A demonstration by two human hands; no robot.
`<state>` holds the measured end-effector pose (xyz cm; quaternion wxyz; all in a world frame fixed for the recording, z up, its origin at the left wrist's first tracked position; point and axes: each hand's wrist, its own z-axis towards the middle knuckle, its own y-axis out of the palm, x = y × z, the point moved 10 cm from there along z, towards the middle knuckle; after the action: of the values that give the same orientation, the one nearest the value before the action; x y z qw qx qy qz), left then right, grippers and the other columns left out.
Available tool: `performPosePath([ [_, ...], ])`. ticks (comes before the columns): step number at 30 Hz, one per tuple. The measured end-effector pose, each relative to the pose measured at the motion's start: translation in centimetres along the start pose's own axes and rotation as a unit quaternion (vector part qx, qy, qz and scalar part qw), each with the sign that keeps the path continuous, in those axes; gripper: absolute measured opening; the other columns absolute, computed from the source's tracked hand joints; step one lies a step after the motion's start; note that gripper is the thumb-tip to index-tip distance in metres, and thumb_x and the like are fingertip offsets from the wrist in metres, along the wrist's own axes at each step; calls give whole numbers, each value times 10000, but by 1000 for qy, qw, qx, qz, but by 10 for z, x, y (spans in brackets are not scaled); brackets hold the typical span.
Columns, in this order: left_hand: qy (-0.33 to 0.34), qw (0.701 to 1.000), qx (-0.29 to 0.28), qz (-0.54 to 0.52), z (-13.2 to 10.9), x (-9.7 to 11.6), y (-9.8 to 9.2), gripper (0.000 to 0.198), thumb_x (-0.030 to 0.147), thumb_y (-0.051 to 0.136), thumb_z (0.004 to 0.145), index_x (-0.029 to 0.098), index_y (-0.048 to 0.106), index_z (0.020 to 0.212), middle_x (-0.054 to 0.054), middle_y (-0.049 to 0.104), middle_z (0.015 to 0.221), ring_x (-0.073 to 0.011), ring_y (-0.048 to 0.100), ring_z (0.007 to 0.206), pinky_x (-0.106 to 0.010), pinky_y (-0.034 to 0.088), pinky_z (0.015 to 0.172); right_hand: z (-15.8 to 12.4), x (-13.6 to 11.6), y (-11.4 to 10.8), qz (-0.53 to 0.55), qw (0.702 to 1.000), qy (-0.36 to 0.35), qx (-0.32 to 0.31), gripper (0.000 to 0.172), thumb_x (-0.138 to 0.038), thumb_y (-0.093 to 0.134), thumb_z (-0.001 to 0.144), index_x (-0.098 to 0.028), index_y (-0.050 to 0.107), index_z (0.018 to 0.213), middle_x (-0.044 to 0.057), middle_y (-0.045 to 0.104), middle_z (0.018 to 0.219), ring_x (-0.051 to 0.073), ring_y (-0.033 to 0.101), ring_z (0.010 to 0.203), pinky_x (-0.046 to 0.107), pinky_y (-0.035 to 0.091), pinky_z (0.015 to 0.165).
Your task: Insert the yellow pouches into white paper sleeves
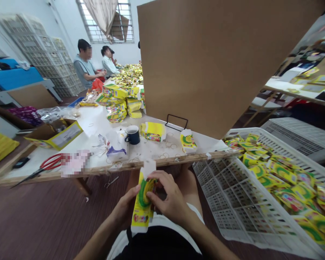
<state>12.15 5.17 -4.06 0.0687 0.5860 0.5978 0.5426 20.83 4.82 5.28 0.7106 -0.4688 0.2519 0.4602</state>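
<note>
Carton [141, 215] standing lengthwise between both hands

It is sitting over the lap, just short of the bench [206, 146], which is lying towards 12 o'clock. The left hand [126, 203] is gripping its 9 o'clock side; the right hand [169, 198] is pinching its 2 o'clock side, possibly with something else, but I cannot tell. Steadying lightly, without crushing the walls, seems best while the right fingers are working. Its long axis is running from 12 towards 7, white end flap [150, 167] pointing to 12.
</note>
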Motion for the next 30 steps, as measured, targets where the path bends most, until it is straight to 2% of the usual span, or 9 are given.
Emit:
performPosePath([
  [3,46,998,16,49,2,7,-2,326,417,660,756,104,731,807,-63,716,652,-165,636,560,-250,462,568,-2,5,-3,54,998,28,17,245,-100,599,760,-199,554,980,44,559,965,180,534,824,269,447,691],
  [6,85,993,28,79,5,16,0,240,336,690,756,106,724,814,-47,709,647,-126,616,545,-208,444,541,-5,11,-6,77,995,40,48,132,-156,589,789,-192,559,913,23,527,871,151,493,701,247,420,606],
  [10,127,986,51,92,6,23,-3,213,279,691,775,133,706,930,-44,726,716,-142,653,632,-221,480,617,-16,41,-16,92,975,127,159,382,-286,625,810,-172,525,1160,74,556,999,178,512,762,286,457,656],
  [14,167,972,75,148,6,26,-10,302,334,668,794,141,664,1025,-58,737,825,-206,676,772,-289,508,702,-17,59,11,192,960,186,79,242,-377,553,877,-152,636,907,59,633,822,194,576,756,288,497,673],
  [18,182,950,77,242,6,29,-6,318,342,644,807,131,620,1044,-86,722,940,-254,664,904,-343,507,796,-19,64,5,156,961,201,110,252,-369,588,852,-149,621,733,28,613,686,165,558,636,244,467,570],
  [21,233,922,102,292,-2,43,-2,417,291,651,806,180,486,1172,-92,698,1011,-252,658,955,-352,502,829,-18,62,0,158,962,188,122,175,-331,606,843,-157,622,853,25,625,724,158,568,631,239,464,563],
  [25,261,919,76,285,-8,52,8,599,232,632,822,268,282,1306,-78,677,1063,-236,652,986,-359,490,847,-12,51,-8,224,960,127,108,350,-305,599,847,-196,520,1170,50,634,923,163,602,741,256,494,638],
  [27,249,925,43,283,-8,50,12,544,225,630,822,265,348,1285,-75,678,1064,-234,645,992,-347,480,852,-8,45,-9,228,965,110,63,339,-311,575,865,-205,527,1182,41,632,908,161,603,758,258,492,657],
  [30,216,940,-4,266,-7,43,18,366,223,664,794,243,498,1120,-59,699,985,-222,661,909,-306,489,778,-5,40,-11,210,971,116,-2,212,-348,544,889,-195,587,1029,20,621,800,157,584,707,243,474,613],
])
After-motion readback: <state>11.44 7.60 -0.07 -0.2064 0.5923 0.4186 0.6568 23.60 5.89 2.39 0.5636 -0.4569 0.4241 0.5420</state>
